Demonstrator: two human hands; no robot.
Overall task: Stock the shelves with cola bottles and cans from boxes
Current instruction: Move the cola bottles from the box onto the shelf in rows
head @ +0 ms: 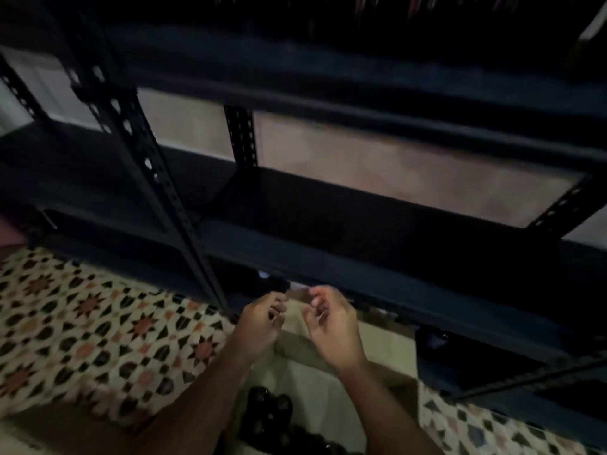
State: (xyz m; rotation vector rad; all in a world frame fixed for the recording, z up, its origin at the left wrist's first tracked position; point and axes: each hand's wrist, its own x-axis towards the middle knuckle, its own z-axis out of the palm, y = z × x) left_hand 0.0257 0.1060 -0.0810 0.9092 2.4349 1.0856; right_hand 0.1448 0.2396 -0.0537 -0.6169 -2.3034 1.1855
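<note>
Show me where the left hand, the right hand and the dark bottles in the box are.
left hand [259, 326]: head view, on the back of the hand.
right hand [331, 330]: head view, on the palm side below the curled fingers.
dark bottles [271, 408]: head view, on the tops of the cluster in the open box.

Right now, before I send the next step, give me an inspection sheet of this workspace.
Surface: patterned tile floor, dim and blurred.
Job's things: open cardboard box below the hands, dark bottle tops inside; dark metal shelving, the middle shelf looks bare.
Clutter: nothing seen.
Grippers: left hand and right hand above the box, fingers loosely curled, nothing plainly held.
Cables: nothing seen.
Surroundings: pale wall behind the shelving; the top shelf's contents are too dark to tell.
</note>
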